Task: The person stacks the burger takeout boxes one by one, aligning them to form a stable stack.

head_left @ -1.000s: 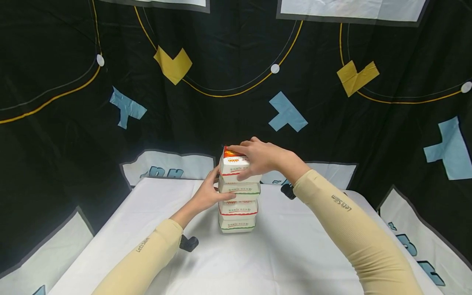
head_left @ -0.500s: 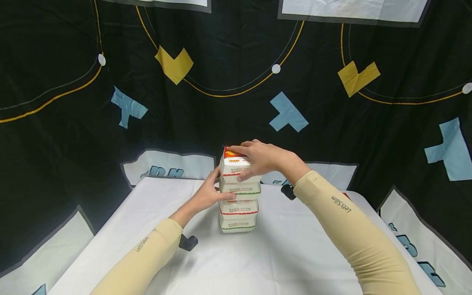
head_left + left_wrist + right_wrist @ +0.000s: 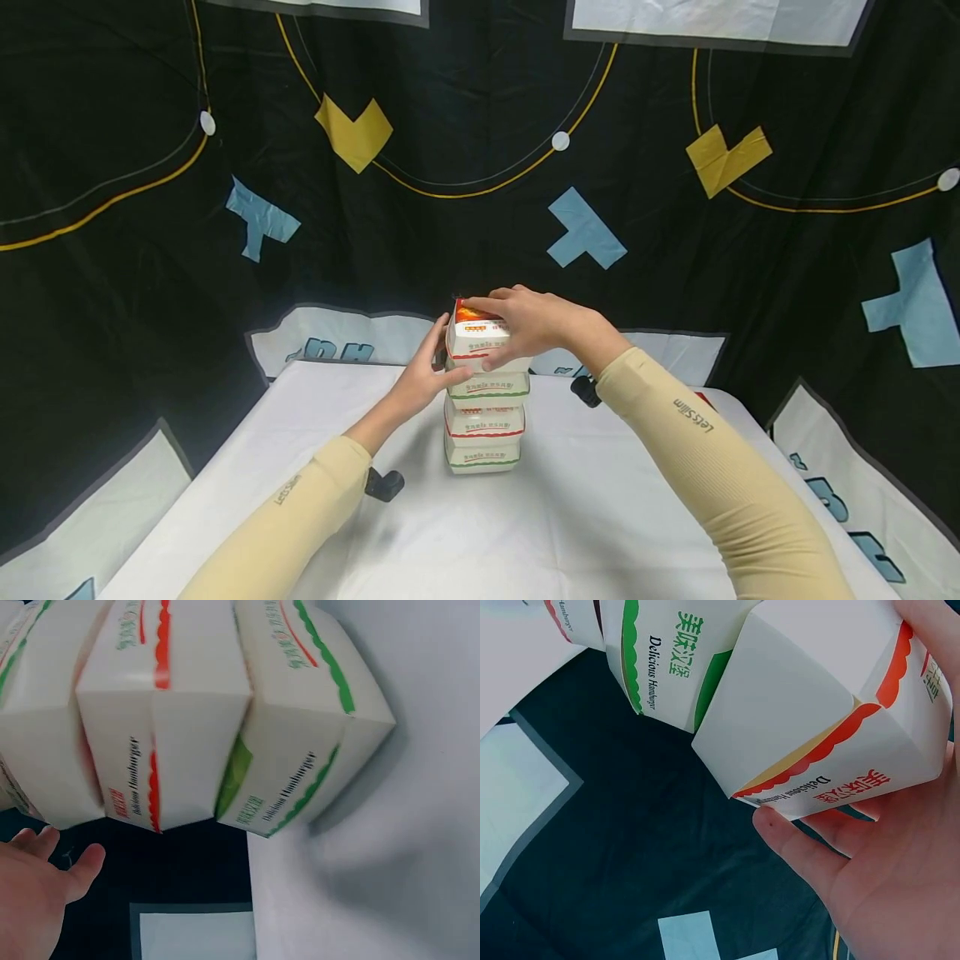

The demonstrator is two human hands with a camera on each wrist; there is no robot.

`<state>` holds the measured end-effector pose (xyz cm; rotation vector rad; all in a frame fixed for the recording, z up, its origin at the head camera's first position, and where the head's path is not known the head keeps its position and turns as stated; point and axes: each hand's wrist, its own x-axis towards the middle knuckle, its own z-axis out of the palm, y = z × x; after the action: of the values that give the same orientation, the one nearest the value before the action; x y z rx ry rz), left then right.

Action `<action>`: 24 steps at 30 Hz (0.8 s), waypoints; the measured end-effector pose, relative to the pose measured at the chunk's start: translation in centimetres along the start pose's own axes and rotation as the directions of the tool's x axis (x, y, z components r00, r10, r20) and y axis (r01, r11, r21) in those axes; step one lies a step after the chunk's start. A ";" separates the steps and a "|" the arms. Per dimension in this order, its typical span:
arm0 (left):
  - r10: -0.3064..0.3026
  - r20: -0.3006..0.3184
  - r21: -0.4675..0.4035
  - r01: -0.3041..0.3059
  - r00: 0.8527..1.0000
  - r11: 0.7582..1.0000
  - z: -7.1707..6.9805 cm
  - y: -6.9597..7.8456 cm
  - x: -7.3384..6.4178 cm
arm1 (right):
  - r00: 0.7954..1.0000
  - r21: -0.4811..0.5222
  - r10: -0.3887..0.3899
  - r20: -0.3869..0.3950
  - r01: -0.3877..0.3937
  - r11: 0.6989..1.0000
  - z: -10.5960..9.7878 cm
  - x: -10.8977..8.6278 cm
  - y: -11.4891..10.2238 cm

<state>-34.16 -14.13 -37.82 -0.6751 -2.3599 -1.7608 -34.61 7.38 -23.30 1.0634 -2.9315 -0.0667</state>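
Paper burger boxes with alternating green and red trim stand in one stack in the head view. My right hand (image 3: 536, 321) grips the red-trimmed top burger box (image 3: 480, 340), fingers over its top and thumb at its front. Below it are a green-trimmed box (image 3: 498, 386), a red-trimmed box (image 3: 486, 422) and a green-trimmed bottom box (image 3: 482, 457). At the stack's left side is my left hand (image 3: 420, 377), fingers extended by the upper boxes and thumb towards the front. In the left wrist view, this hand (image 3: 37, 889) appears spread beside the boxes, apparently holding none.
The stack stands on a white-covered table (image 3: 480, 533). A black curtain (image 3: 465, 242) with taped shapes hangs behind it. Black wrist-worn pieces show by the left sleeve (image 3: 281, 525) and the right sleeve (image 3: 712, 467). A small red corner (image 3: 705, 400) peeks out behind the right forearm.
My left hand has moved up along the stack's side; its thumb has risen from the lower part of the third box to its upper part. The right hand and boxes look unchanged.
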 end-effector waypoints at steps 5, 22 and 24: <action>0.001 0.001 -0.060 -0.001 1.000 0.998 0.1 0.9 0.5 | 1.000 -0.002 0.004 -0.006 -0.004 1.000 0.1 -0.1 0.1; 0.058 -0.045 -0.047 -0.060 0.997 0.997 0.5 1.4 0.8 | 1.000 0.016 -0.004 -0.016 0.004 1.000 0.0 -0.1 0.2; 0.059 -0.044 -0.050 -0.061 0.997 0.997 0.4 1.5 0.8 | 1.000 0.024 -0.007 -0.017 0.007 1.000 0.0 -0.1 0.3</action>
<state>-34.17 -13.16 -36.35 -0.7014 -2.2502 -1.7976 -34.74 7.68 -23.27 1.0721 -2.9215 -0.0224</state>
